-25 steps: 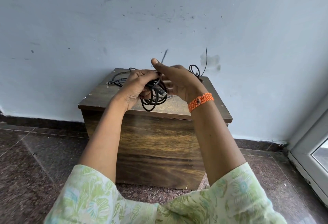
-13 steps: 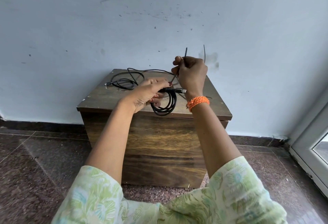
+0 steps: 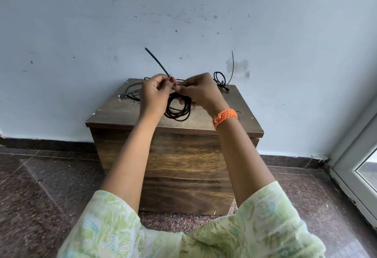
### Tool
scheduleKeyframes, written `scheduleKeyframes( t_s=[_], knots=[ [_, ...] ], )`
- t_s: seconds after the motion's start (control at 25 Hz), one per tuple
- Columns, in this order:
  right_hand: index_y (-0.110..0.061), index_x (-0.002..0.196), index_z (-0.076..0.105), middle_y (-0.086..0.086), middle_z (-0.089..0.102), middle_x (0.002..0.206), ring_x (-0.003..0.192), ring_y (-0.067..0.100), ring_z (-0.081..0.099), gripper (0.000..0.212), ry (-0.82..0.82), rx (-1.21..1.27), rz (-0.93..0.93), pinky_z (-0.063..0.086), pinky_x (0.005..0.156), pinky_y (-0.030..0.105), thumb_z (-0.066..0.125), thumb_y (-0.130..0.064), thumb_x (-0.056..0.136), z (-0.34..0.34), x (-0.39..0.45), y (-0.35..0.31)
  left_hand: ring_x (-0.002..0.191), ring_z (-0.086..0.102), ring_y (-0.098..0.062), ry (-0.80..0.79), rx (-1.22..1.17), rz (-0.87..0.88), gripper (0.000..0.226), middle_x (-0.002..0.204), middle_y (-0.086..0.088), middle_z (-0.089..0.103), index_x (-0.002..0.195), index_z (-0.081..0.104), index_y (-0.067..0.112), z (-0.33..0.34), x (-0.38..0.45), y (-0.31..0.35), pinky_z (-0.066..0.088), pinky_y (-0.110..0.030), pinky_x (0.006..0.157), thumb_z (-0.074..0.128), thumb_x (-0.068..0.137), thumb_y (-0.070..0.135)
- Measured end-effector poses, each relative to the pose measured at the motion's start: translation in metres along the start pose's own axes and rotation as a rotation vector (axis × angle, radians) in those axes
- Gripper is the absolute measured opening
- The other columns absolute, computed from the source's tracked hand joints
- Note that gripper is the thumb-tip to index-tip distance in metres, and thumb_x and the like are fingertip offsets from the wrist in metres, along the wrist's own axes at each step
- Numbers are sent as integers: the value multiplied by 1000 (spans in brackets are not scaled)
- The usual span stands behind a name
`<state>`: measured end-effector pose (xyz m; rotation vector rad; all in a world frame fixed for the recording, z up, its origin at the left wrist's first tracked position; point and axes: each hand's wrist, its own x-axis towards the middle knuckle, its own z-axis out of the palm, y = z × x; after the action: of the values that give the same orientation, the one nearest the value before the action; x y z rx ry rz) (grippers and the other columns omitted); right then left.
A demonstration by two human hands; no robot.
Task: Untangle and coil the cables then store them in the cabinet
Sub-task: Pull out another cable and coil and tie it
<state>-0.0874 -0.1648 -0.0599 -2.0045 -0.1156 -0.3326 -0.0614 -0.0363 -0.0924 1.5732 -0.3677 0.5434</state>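
We hold a coiled black cable above the wooden cabinet, our hands meeting at the coil's top. Our left hand pinches a thin black tie that angles up and left; our right hand pinches the wrap beside it. 2 more cables lie on the cabinet top: 1 at back left, 1 at back right.

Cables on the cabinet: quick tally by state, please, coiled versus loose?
Coiled and held: 1, the black coil hanging between the left hand and right hand.
Small tied coil: 1.
Loose cable: 1 on the cabinet.
Total: 3.
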Motion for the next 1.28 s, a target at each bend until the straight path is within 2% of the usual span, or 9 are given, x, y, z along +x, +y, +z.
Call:
scheduleKeyframes(
  t_s=[0.16, 0.4, 0.6, 0.72, 0.84, 0.96, 1.08, 1.16, 1.28],
  knots=[
    [-12, 78, 78, 7, 74, 73, 65, 17, 68, 4, 283, -230, -165, 54, 60, 27, 75, -12, 75, 11, 5, 6, 74, 65, -17, 146, -191, 145, 24, 73, -1, 66, 74, 60, 21, 11, -1, 14, 54, -31, 75, 52, 92, 7],
    [-26, 84, 76, -4, 74, 80, 83, 26, 61, 12, 634, -669, -512, 42, 80, 40, 66, -25, 79, 34, 0, 26, 41, 28, -8, 285, -754, -201, 31, 45, 6, 35, 65, 46, 8, 25, 0, 43, 29, -22, 46, 38, 91, -6],
    [-14, 70, 67, 0, 69, 65, 73, 28, 61, 7, 692, -655, -507, 34, 82, 38, 62, -13, 74, 35, 4, 38, 28, 19, -3, 368, -829, -430, 32, 33, 11, 23, 62, 41, 8, 44, -12, 57, 17, -15, 32, 36, 92, -3],
    [-11, 72, 68, 2, 71, 69, 76, 28, 65, 11, 662, -596, -556, 46, 76, 36, 59, -16, 77, 35, 2, 46, 25, 17, -4, 395, -880, -546, 33, 29, 10, 21, 60, 38, 9, 50, -15, 56, 17, -14, 31, 37, 90, -3],
    [-5, 77, 69, 8, 72, 76, 79, 30, 68, 19, 647, -468, -613, 50, 55, 30, 54, -17, 77, 35, -1, 55, 31, 23, -7, 418, -736, -527, 32, 31, 10, 26, 56, 39, 11, 58, -21, 52, 22, -18, 38, 41, 83, -6],
    [-3, 81, 65, 13, 69, 76, 78, 35, 65, 6, 554, -501, -506, 43, 53, 32, 60, -4, 77, 34, 3, 56, 33, 27, -6, 351, -626, -410, 34, 33, 10, 32, 54, 41, 11, 61, -24, 43, 25, -16, 38, 44, 82, -9],
    [-8, 85, 63, 14, 69, 75, 70, 36, 61, 10, 582, -435, -364, 36, 52, 31, 56, -2, 82, 17, 18, 38, 49, 44, -3, 184, -575, -213, 25, 56, 4, 53, 71, 53, 12, 54, -14, 51, 36, -15, 47, 47, 93, 3],
    [-7, 83, 67, 12, 72, 80, 75, 30, 66, 10, 706, -159, -173, 47, 59, 32, 58, -5, 84, -12, 37, 37, 88, 55, -1, 70, -422, -154, 13, 106, -3, 63, 108, 54, 19, 52, -5, 57, 41, -7, 67, 48, 97, 23],
    [-7, 69, 64, 18, 71, 80, 71, 32, 71, 15, 764, 308, 129, 59, 68, 44, 67, -13, 82, -55, 57, 56, 123, 41, -10, -21, -192, -162, 54, 143, -5, 38, 143, 24, 23, 45, 7, 35, 32, -21, 93, 44, 96, 41]
  ],
)
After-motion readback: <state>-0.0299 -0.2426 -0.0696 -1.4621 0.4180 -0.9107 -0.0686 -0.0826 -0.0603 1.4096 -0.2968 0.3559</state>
